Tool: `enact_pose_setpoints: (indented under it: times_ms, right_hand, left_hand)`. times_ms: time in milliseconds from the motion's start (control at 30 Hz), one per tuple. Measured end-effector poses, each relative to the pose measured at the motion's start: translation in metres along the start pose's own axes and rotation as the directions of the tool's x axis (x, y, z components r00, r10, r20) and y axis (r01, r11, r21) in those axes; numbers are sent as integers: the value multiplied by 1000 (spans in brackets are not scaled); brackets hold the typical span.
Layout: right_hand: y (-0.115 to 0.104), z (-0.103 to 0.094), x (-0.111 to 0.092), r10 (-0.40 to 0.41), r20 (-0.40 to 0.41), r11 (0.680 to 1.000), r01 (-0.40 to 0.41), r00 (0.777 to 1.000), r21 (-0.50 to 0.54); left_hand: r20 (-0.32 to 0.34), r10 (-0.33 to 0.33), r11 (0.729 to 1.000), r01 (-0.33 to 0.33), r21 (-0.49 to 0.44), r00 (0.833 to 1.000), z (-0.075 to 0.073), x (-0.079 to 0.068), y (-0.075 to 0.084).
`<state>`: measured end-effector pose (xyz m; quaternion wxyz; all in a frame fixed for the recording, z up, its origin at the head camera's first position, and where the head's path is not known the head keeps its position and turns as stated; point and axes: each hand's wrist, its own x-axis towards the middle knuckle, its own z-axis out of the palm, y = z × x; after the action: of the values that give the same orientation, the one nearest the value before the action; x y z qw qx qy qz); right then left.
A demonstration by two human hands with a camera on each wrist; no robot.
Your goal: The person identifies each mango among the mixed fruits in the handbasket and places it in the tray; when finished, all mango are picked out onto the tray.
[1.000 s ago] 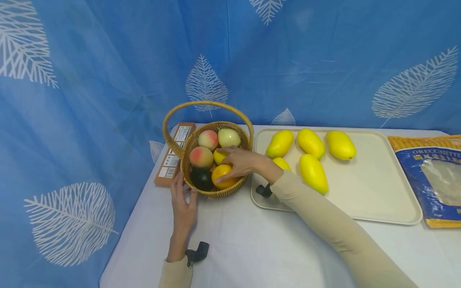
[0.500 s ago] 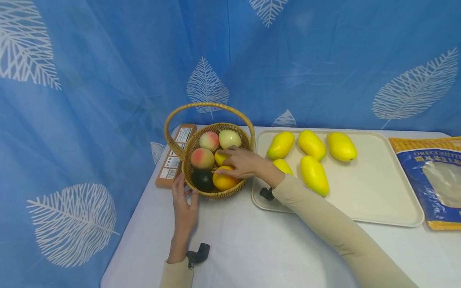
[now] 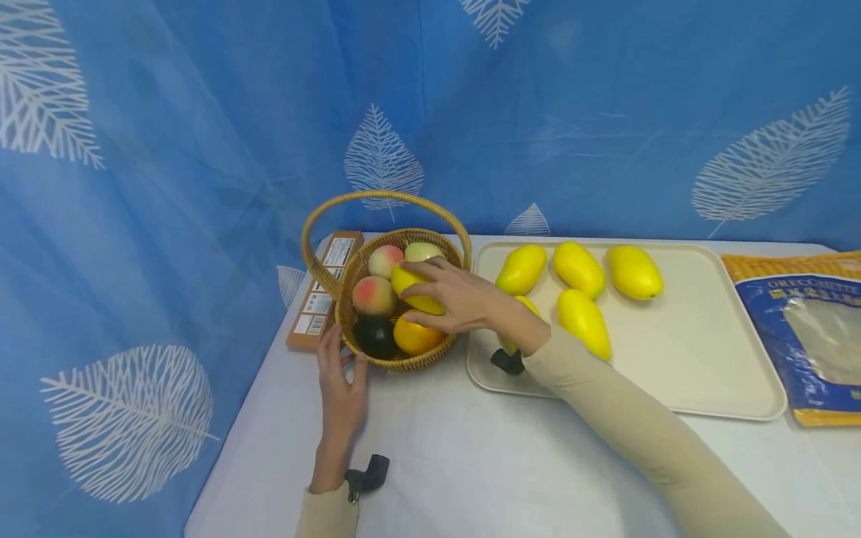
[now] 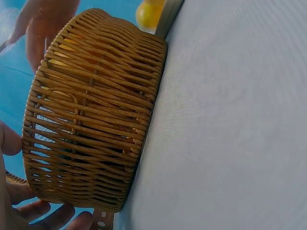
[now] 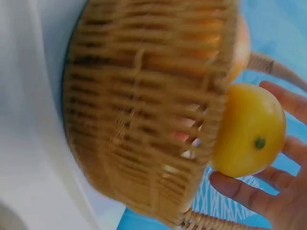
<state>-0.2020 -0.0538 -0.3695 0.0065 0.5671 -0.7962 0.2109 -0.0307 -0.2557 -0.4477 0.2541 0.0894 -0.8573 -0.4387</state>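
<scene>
My right hand (image 3: 464, 299) grips a yellow mango (image 3: 406, 282) over the wicker basket (image 3: 403, 365), fingers and thumb spread around it. In the right wrist view the mango (image 5: 252, 129) shows its green stem spot, level with the basket rim. Around it in the basket lie two peaches (image 3: 374, 297), a pale green fruit (image 3: 422, 252) partly covered by my fingers, an orange (image 3: 415, 336) and a dark green avocado (image 3: 374, 340). My left hand (image 3: 341, 392) holds the basket at its front left, thumb at the rim and fingers along the outer side (image 4: 91, 110).
Right of the basket, a cream tray (image 3: 693, 351) bears several mangoes (image 3: 635, 273), one partly behind my right wrist. A blue and yellow pasta bag (image 3: 814, 321) lies beyond it. Left of the basket is a brown box (image 3: 323, 299). A blue curtain (image 3: 572, 112) hangs behind.
The mango, earlier low among the fruit and mostly covered by my right hand, has come up higher in its grip. My left hand stays at the basket.
</scene>
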Motion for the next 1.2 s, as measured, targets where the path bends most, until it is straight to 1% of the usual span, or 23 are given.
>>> enact_pose_setpoints:
  times_ms: [133,267,400,467,533,600,667,733,767,833,933,1067,1200]
  right_hand:
    - [-4,-5,-10,-48,-23,999,48,999,3]
    - [-7,-8,-21,-78,-54,997,79,995,12]
    - [-16,-22,-35,-111,-107,993,115,988,28]
    - [-23,-34,-45,-133,-152,990,138,979,20]
    - [-31,-48,-57,-154,-210,988,158,966,-2]
    - [-38,-62,-71,-175,-277,984,174,945,-29]
    - [-43,-75,-88,-178,-340,984,170,923,-54]
    - [-43,-85,-106,-165,-394,986,146,904,-79]
    - [-41,-90,-115,-148,-415,988,120,897,-94]
    - [-33,-96,-135,-102,-442,991,54,891,-119]
    - [-15,-99,-166,-2,-451,988,-67,892,-138]
    - [12,-91,-207,134,-430,969,-209,893,-133]
    - [28,-75,-243,244,-383,943,-309,891,-120]
  left_hand:
    - [5,-19,1000,20,-5,1000,0,-1,2]
    - [8,-28,1000,28,-3,1000,1,-3,1]
    - [-2,-30,1000,30,1,1000,1,-4,0]
    - [-5,-28,1000,28,6,1000,1,-3,-1]
    - [-3,-34,999,34,12,999,1,-4,0]
    - [1,-31,999,31,9,1000,1,-3,0]
    - [2,-27,1000,27,8,1000,1,-2,1]
    - [3,-23,1000,23,8,1000,0,-2,1]
    - [2,-19,1000,19,7,1000,0,-2,1]
    - [0,-13,1000,13,11,1000,0,-2,1]
    - [-5,3,1000,-3,4,1000,1,-3,0]
    - [-8,9,1000,-9,-3,1000,1,-3,0]
    - [-11,12,1000,-12,3,1000,2,-3,0]
